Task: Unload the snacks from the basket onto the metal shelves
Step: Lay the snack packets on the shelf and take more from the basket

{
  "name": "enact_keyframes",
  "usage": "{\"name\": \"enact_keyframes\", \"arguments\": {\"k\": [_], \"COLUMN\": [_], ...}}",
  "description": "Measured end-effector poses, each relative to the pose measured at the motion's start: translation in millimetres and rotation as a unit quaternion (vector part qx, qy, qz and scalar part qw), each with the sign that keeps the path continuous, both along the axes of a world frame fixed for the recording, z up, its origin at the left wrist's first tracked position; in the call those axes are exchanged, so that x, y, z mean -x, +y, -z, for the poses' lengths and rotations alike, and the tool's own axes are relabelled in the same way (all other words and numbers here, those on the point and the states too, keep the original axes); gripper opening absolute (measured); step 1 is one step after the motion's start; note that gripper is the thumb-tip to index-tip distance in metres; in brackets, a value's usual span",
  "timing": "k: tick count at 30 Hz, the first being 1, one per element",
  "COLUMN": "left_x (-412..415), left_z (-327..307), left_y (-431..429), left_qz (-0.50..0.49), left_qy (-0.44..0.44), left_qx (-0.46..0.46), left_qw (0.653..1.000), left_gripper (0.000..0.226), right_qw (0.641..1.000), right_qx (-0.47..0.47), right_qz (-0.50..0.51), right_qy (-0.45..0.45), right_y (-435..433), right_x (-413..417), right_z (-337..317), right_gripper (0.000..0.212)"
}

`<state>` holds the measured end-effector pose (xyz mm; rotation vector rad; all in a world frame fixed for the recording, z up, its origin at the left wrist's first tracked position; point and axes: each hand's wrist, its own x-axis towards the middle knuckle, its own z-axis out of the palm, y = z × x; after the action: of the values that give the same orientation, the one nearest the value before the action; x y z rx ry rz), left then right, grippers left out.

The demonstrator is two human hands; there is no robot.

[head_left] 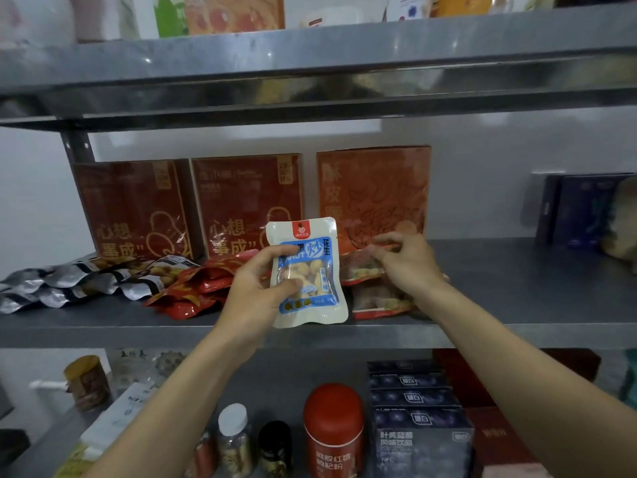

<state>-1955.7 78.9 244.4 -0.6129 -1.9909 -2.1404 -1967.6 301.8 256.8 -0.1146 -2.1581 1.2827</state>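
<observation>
Left hand (256,284) grasps white-and-blue plastic peanut pouch (310,288); right hand (406,260), 3 o'clock, pinches red plastic packet (362,270). Shelving step, apparently: next, pouch onto grey metal shelf (517,288).

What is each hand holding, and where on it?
Left hand grips the blue-and-white peanut packet by its left edge. Right hand pinches the top edge of a red snack packet.

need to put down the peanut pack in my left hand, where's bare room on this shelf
Widest bare patch for the peanut pack in the left hand: the middle shelf between the orange packs held by the right hand and the dark blue boxes. Thin strip along the front edge before the crowded silver packs and red packs.
</observation>
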Motion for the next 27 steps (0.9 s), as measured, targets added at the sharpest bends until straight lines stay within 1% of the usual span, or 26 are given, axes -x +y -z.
{"name": "enact_keyframes", "arguments": {"k": [5, 8, 11, 14, 16, 18, 21, 23, 24, 25, 26, 27], "left_x": [-7.6, -10.9, -14.2, -18.3, -22.5, -25.7, -20.1, -7.5, -0.9, 4.4, 9.3, 12.5], "left_z": [-6.3, -7.7, -8.6, -8.3, -8.6, -9.5, -10.6, -9.1, -8.3, -7.0, -4.7, -2.3], "left_y": [31.6, 52.9, 77.1, 103.8, 120.7, 133.5, 139.6, 136.4, 133.5, 130.7, 128.5, 127.3], "left_qz": [0.023, 0.031, 0.047, 0.066, 0.090, 0.115, 0.090, 0.029, -0.012, -0.052, -0.086, -0.107], "left_qy": [0.002, 0.005, 0.013, 0.032, 0.045, 0.063, 0.139, 0.202, 0.233, 0.261, 0.287, 0.305], "left_qx": [0.008, 0.010, 0.006, 0.002, 0.008, 0.022, 0.090, 0.176, 0.247, 0.328, 0.403, 0.464], "left_qw": [1.000, 0.999, 0.999, 0.997, 0.995, 0.991, 0.982, 0.963, 0.940, 0.906, 0.865, 0.825], "left_gripper": [0.042, 0.041, 0.041, 0.042, 0.042, 0.043, 0.044, 0.038, 0.035, 0.036, 0.039, 0.044], "right_qw": [0.997, 0.992, 0.980, 0.976, 0.976, 0.976, 0.970, 0.969, 0.971, 0.973, 0.977, 0.981], "right_qx": [0.020, 0.037, 0.085, 0.084, 0.100, 0.140, 0.216, 0.237, 0.235, 0.227, 0.213, 0.193], "right_qz": [-0.023, -0.089, -0.169, -0.198, -0.191, -0.166, -0.112, -0.071, -0.054, -0.038, -0.025, -0.013], "right_qy": [0.065, 0.077, 0.054, 0.025, 0.020, 0.029, 0.028, 0.020, 0.012, 0.000, -0.015, -0.031], "right_y": [17.0, 27.4, 39.5, 51.6, 61.5, 75.5, 105.7, 129.0, 139.6, 149.3, 156.8, 162.6], "right_x": [-24.0, -45.5, -63.2, -76.1, -81.9, -86.3, -89.9, -90.2, -89.8, -88.1, -87.3, -85.5], "right_z": [-8.0, -11.6, -10.0, -5.1, -0.2, 3.7, 8.3, 12.5, 14.9, 17.9, 20.4, 23.3], "right_gripper": [0.010, 0.005, 0.015, 0.023, 0.026, 0.026, 0.026, 0.024, 0.024, 0.023, 0.023, 0.024]}}
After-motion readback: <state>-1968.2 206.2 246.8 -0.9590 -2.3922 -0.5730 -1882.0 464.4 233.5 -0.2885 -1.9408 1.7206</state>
